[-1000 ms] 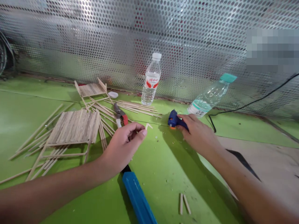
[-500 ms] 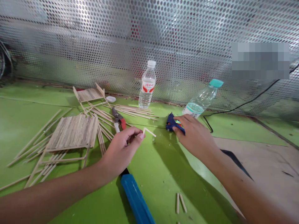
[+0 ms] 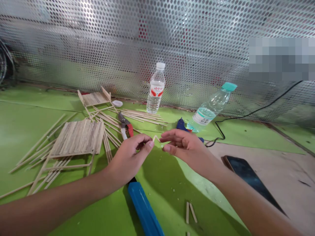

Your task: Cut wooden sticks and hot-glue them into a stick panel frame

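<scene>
A short stick [image 3: 156,138] is pinched between thumb and forefinger of the left hand [image 3: 130,156] and held above the green table [image 3: 29,121], one end left free so it can be met from the other side. The right hand [image 3: 183,146] is brought up against that free end, fingers curled and closed on the tip. The glue gun [image 3: 181,124] lies just behind the right hand, within reach. Pruners [image 3: 125,124], loose sticks and a stick panel [image 3: 77,137] lie to the left.
</scene>
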### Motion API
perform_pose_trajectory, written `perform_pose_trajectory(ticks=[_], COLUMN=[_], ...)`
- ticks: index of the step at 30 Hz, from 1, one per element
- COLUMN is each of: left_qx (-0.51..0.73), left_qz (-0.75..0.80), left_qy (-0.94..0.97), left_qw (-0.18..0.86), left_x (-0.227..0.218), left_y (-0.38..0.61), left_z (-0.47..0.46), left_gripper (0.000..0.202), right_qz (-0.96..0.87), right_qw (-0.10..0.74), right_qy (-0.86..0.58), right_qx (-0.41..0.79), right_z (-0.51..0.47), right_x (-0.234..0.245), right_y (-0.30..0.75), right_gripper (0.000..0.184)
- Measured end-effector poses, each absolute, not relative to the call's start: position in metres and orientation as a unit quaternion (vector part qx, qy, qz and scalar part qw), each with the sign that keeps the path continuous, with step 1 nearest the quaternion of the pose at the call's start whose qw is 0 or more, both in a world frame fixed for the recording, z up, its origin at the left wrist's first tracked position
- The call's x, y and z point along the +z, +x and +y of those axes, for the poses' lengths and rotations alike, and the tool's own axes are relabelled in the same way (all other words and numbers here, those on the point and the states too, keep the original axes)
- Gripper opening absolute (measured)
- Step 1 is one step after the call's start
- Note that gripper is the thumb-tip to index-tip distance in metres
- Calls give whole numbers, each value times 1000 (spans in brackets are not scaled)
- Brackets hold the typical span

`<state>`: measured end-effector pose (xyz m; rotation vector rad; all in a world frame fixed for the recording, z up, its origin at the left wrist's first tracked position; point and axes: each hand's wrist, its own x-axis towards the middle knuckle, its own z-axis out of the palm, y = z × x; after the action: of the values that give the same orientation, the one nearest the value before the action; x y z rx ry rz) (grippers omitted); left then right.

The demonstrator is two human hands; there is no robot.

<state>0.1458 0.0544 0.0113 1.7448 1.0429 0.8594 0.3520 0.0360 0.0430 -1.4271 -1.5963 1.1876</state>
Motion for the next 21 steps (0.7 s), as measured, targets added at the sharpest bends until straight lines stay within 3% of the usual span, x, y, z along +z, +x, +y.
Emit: perform_pose_trajectory(ticks=[6, 21], left_qx=[343, 340], left_qz=[414, 412], left_qy=[709, 722], left_qw=[457, 440], left_x=[13, 11], left_y=[146, 146], left_z=[54, 54], left_gripper=[29, 28], right_qz=[-581, -587], right_qw=[352, 386], right_qy=[-519, -544], right_qx=[520, 457], right_z=[36, 38], right_x=[38, 41], right_y=[347, 348], right_gripper=[31, 25])
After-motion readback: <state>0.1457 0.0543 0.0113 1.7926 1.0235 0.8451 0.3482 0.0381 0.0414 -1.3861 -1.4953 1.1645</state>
